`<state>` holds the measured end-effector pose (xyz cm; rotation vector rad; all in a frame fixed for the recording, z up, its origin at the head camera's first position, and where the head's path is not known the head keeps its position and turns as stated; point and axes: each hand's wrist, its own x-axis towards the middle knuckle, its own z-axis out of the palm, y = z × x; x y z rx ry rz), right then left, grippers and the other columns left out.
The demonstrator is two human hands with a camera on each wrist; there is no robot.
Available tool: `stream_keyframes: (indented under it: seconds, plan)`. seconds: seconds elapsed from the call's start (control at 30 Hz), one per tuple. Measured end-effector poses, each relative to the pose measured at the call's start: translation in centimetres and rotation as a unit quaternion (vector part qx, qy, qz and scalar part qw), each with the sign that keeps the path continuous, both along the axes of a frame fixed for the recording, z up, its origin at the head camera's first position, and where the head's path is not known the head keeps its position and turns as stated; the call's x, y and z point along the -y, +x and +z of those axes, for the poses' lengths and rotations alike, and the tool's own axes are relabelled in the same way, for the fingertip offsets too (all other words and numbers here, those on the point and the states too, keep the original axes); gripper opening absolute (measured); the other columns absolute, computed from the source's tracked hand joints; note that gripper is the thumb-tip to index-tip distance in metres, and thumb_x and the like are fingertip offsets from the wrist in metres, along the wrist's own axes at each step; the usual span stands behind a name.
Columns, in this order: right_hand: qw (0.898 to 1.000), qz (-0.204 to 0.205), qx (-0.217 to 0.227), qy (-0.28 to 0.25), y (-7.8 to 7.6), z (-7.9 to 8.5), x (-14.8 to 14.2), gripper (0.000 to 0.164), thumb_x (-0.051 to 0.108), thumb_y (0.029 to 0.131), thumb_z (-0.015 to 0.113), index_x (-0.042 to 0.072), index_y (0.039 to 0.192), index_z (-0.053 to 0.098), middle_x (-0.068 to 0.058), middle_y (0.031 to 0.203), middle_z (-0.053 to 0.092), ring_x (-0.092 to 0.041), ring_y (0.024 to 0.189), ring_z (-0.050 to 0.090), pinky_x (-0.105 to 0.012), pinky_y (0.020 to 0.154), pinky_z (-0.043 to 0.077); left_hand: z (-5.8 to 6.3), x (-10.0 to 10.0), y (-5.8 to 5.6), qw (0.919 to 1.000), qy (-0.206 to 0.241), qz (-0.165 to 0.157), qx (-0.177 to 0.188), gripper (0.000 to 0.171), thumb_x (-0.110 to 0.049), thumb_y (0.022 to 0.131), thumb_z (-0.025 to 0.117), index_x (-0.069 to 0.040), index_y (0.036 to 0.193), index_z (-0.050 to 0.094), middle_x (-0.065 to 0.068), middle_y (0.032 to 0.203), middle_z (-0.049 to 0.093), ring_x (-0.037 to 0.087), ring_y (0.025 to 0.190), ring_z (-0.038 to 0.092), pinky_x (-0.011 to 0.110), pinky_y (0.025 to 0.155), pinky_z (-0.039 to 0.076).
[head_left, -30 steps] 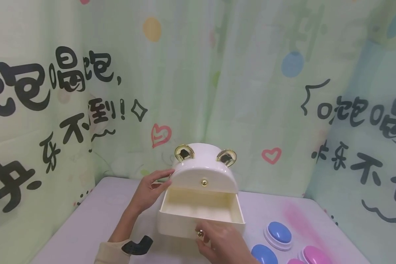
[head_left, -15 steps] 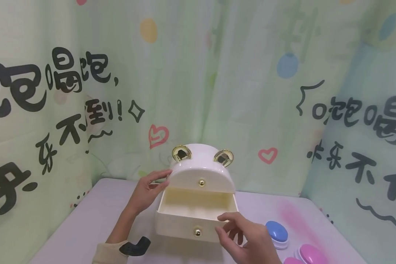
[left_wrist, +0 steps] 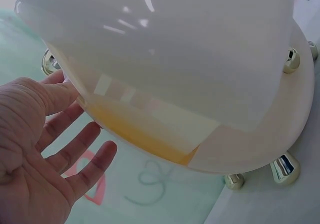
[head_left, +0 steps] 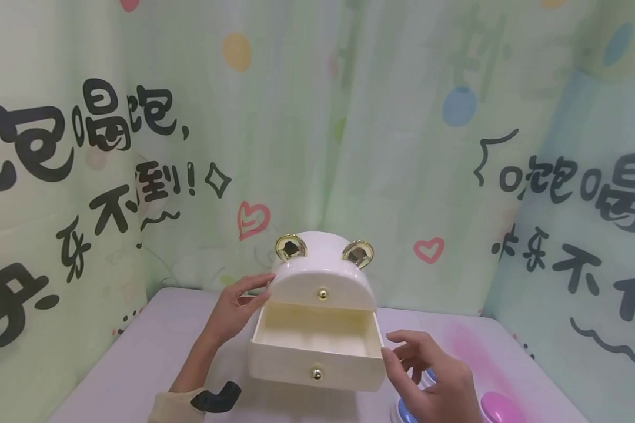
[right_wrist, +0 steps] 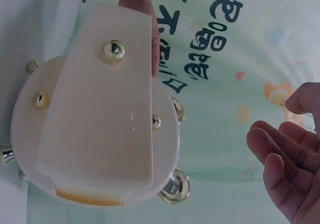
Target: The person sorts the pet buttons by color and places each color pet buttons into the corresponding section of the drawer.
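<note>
A white frog-shaped drawer box (head_left: 325,249) with gold-rimmed eyes stands on the table. Its lower drawer (head_left: 286,361) is pulled well out and the inside looks bare; the upper drawer (head_left: 296,288) is closed, and each front bears a gold knob. On the box's left side rests my left hand (head_left: 238,308), thumb and forefinger touching it near the edge. In the left wrist view the other fingers of the left hand (left_wrist: 40,139) spread loosely below. Just right of the drawer's front corner, my right hand (head_left: 436,376) holds nothing, its fingers slightly bent.
Blue round domed objects with white bases (head_left: 429,376) are partly hidden behind the right hand. A pink one (head_left: 500,407) lies farther right on the pale tabletop (head_left: 190,317). A printed curtain (head_left: 381,176) encloses the back and sides.
My right hand has let go of the lower drawer's knob and moved right, past the drawer's corner. The drawer stays out; my left hand keeps its place on the box.
</note>
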<state>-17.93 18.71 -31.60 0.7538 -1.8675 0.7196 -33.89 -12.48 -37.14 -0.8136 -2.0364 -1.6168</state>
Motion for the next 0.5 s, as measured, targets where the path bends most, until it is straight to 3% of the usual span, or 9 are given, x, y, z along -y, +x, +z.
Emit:
stream_keyframes:
  seconds: [0.03, 0.23, 0.5]
  plan:
    - [1.0, -0.013, 0.007, 0.0, 0.1, 0.0, -0.1, 0.032, 0.0, 0.071, 0.076, 0.01, 0.1, 0.065, 0.008, 0.069, 0.067, 0.005, 0.053, 0.051, -0.01, 0.049, 0.041, 0.3, -0.1, 0.4, 1.0, 0.0, 0.0, 0.0, 0.037, -0.011, 0.091, 0.065, -0.008, 0.127, 0.062, 0.01, 0.13, 0.06, 0.03, 0.119, 0.056, 0.03, 0.083, 0.054]
    - [0.996, -0.072, 0.059, -0.012, 0.2, -0.1, -1.2, 0.034, -0.002, 0.071, 0.077, 0.014, 0.099, 0.065, 0.008, 0.071, 0.068, 0.007, 0.055, 0.051, -0.01, 0.051, 0.042, 0.1, 0.1, 0.1, 1.0, 0.001, 0.0, 0.002, 0.037, -0.014, 0.091, 0.066, -0.011, 0.127, 0.062, 0.007, 0.13, 0.06, 0.027, 0.119, 0.057, 0.029, 0.083, 0.054]
    - [0.989, -0.109, 0.095, -0.041, -0.3, -0.6, -1.8, 0.032, 0.0, 0.073, 0.078, 0.018, 0.096, 0.066, 0.01, 0.071, 0.067, 0.004, 0.054, 0.053, -0.011, 0.047, 0.041, -0.3, 0.2, -0.3, 1.0, 0.0, 0.005, 0.0, 0.036, -0.018, 0.091, 0.066, -0.016, 0.127, 0.063, 0.002, 0.129, 0.061, 0.022, 0.118, 0.057, 0.031, 0.083, 0.055]
